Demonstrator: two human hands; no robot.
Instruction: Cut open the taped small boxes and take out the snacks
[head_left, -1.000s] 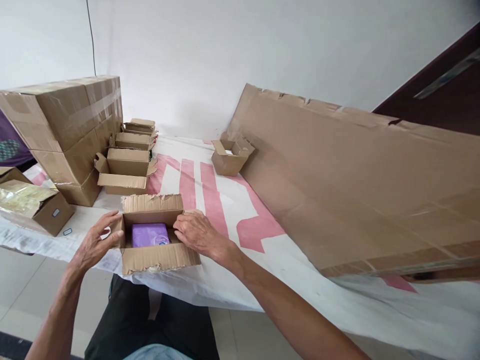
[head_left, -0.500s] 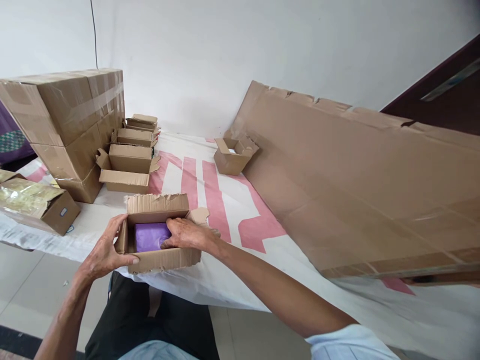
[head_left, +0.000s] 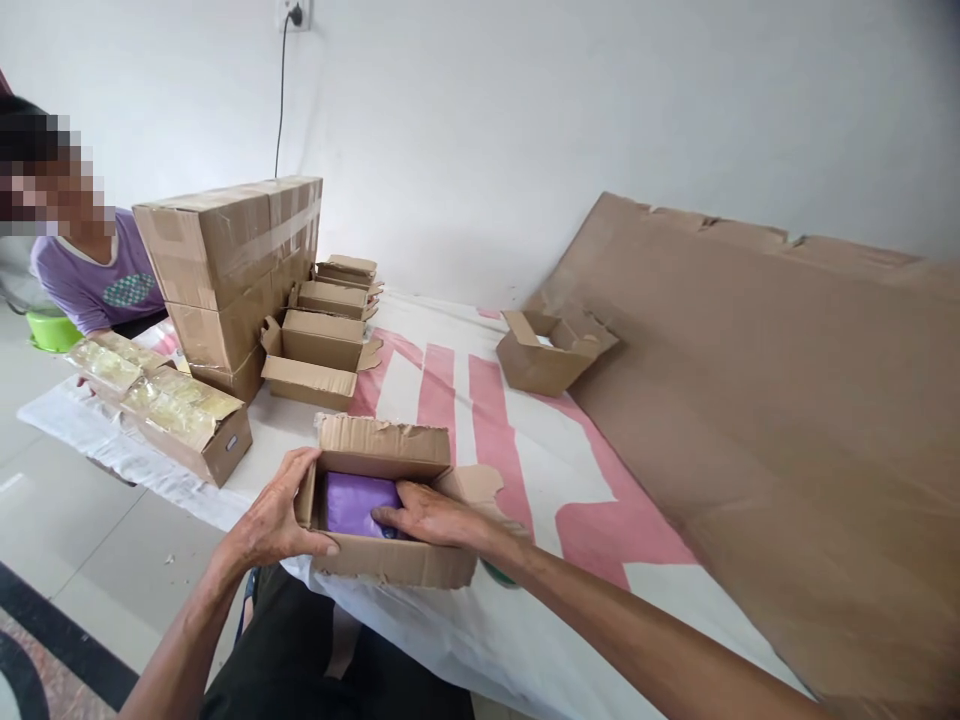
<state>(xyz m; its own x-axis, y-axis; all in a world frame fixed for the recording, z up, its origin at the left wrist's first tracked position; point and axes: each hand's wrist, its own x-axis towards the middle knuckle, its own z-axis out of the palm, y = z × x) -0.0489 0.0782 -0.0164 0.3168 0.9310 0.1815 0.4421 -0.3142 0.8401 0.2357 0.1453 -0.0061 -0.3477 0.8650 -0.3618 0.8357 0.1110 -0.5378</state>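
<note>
Spread wide, the left hand [head_left: 279, 515] is gripping the box [head_left: 397, 562]; the right [head_left: 426, 514], half-open, is touching the purple pack [head_left: 358, 503] inside it.

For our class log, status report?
Left hand gripping open brown cardboard box; right hand inside, on purple packet; nothing visibly blocking.

One purple packet [head_left: 352, 503], perhaps five open boxes [head_left: 390, 562].

On bench [head_left: 517, 640]: near box [head_left: 405, 560], packet [head_left: 356, 502] inside. From near box: closed boxes [head_left: 184, 420], 10 o'clock; open-box row [head_left: 311, 378], 11 o'clock, box stack [head_left: 232, 275] along its left; far box [head_left: 540, 368], 1 o'clock; cardboard sheet [head_left: 787, 420], 2 to 3 o'clock.
</note>
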